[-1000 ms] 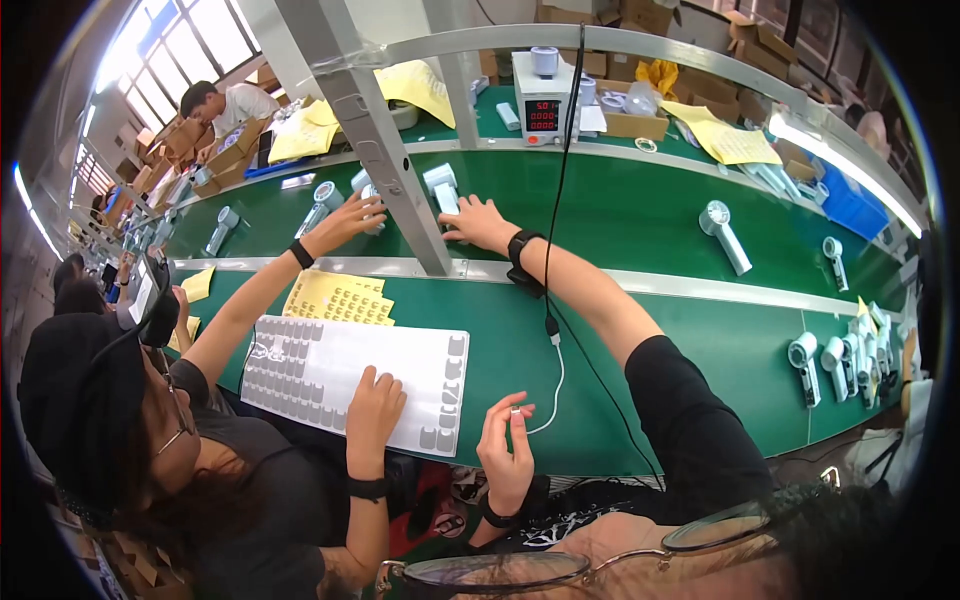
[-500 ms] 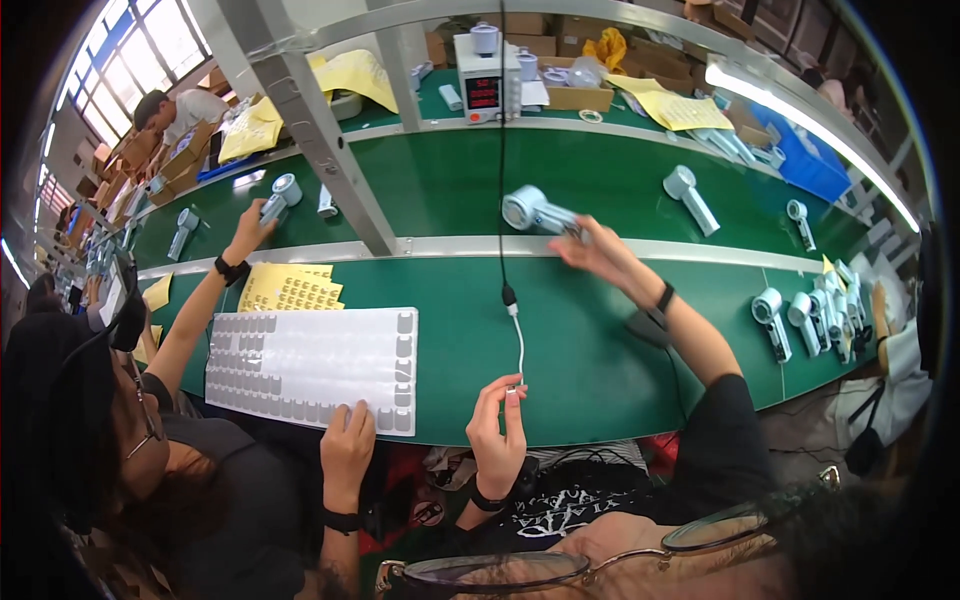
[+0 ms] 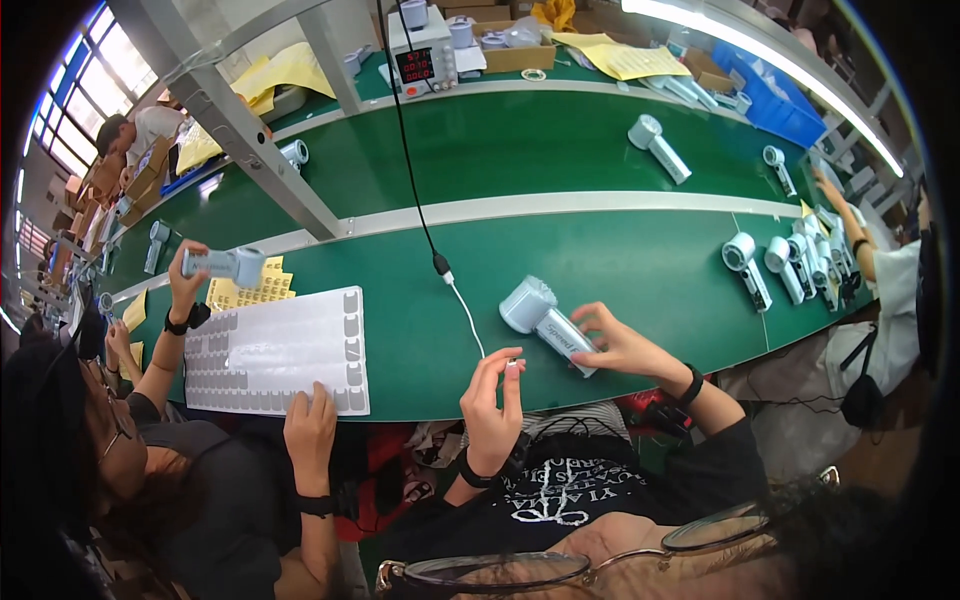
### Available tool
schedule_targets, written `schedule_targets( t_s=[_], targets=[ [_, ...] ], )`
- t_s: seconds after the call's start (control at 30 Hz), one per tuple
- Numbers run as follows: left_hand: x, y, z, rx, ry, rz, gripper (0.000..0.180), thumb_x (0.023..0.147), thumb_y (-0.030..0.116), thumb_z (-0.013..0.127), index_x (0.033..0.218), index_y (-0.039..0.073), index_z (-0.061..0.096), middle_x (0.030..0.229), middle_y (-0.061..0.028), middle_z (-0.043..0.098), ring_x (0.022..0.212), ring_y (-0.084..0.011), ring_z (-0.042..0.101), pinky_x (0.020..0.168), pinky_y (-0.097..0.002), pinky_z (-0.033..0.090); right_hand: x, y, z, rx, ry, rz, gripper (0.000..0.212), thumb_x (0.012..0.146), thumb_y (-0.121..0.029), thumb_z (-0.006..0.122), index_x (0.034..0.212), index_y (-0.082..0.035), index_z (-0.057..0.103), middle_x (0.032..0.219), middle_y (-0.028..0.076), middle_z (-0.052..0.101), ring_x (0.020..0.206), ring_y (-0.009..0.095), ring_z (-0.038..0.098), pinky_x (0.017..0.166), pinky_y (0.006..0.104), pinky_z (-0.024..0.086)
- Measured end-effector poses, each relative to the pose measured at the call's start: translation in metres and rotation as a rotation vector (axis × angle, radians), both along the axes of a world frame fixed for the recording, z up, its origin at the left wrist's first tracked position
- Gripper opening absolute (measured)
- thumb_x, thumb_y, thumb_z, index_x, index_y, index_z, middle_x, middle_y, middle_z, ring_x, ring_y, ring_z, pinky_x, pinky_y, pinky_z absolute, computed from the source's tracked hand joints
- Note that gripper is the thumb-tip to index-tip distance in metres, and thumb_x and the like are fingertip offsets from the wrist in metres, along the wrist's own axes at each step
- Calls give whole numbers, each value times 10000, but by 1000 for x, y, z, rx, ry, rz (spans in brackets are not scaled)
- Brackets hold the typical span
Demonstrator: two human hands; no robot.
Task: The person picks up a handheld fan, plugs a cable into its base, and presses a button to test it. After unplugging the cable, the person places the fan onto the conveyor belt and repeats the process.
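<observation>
My left hand (image 3: 492,405) pinches the small metal plug at the end of a white cable (image 3: 466,312). The cable runs up to a black cord hanging from above. To its right, my right hand (image 3: 640,350) has its fingers round the lower handle of a light-blue handheld fan (image 3: 560,330). The fan lies slanted over the green bench, round head away from me, handle end close to the plug but apart from it. Part of the handle end is hidden by the fingers.
At left a co-worker's hand holds another fan (image 3: 235,265) above a white sticker sheet (image 3: 290,350). Several fans (image 3: 800,260) stand clustered at right. Another fan (image 3: 660,150) lies on the green strip behind a metal rail (image 3: 560,200). A power supply (image 3: 420,50) stands farther back.
My right hand has brought the fan from over the rail toward me, near the plug. My left hand still pinches the plug. The co-worker has lifted a fan toward the sheet. The view has shifted.
</observation>
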State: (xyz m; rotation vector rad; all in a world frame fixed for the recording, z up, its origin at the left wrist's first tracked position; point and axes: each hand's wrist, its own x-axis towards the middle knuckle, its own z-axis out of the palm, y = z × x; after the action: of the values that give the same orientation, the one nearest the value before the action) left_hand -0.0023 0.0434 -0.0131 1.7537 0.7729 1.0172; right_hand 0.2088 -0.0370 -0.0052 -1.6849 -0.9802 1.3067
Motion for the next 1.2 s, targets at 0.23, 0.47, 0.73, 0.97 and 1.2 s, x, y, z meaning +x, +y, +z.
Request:
schedule_targets(
  t_s=[0.23, 0.47, 0.73, 0.97, 1.2],
  targets=[
    [0, -8, -1, 29, 6, -3, 126, 948, 40, 516, 931, -55, 598, 967, -136, 663, 810, -206, 654, 732, -298, 510, -17, 14, -2, 167, -771, 200, 514, 881, -224, 667, 1276, -24, 404, 951, 107, 626, 809, 227, 654, 674, 351, 514],
    [-7, -7, -3, 5, -10, 32, 124, 948, 33, 511, 923, -55, 594, 961, -135, 663, 808, -201, 655, 734, -296, 511, 10, 13, -14, 63, 165, 50, 497, 917, -260, 612, 1282, 10, 410, 898, 78, 580, 711, 152, 599, 575, 282, 501],
    [5, -14, -3, -123, -57, -226, 140, 959, 49, 510, 923, -62, 587, 880, -119, 667, 761, -179, 657, 709, -284, 513, -24, 11, -20, 543, 936, -328, 457, 920, -193, 570, 1287, 20, 400, 835, 81, 492, 578, 98, 462, 403, 211, 393],
    [34, -29, -5, -366, -89, -545, 156, 968, 68, 516, 935, -68, 586, 816, -99, 660, 698, -156, 651, 662, -267, 512, -38, 23, -25, 643, 1176, -492, 479, 916, -201, 542, 1299, 40, 386, 771, 55, 437, 517, 76, 406, 360, 185, 377],
    [46, -32, -13, -335, -116, -423, 148, 948, 76, 552, 969, -59, 609, 735, -114, 656, 604, -155, 638, 549, -277, 498, -44, 28, -25, 621, 1257, -529, 448, 919, -214, 532, 1272, 29, 398, 717, 51, 427, 460, 83, 389, 361, 191, 393]
  ],
)
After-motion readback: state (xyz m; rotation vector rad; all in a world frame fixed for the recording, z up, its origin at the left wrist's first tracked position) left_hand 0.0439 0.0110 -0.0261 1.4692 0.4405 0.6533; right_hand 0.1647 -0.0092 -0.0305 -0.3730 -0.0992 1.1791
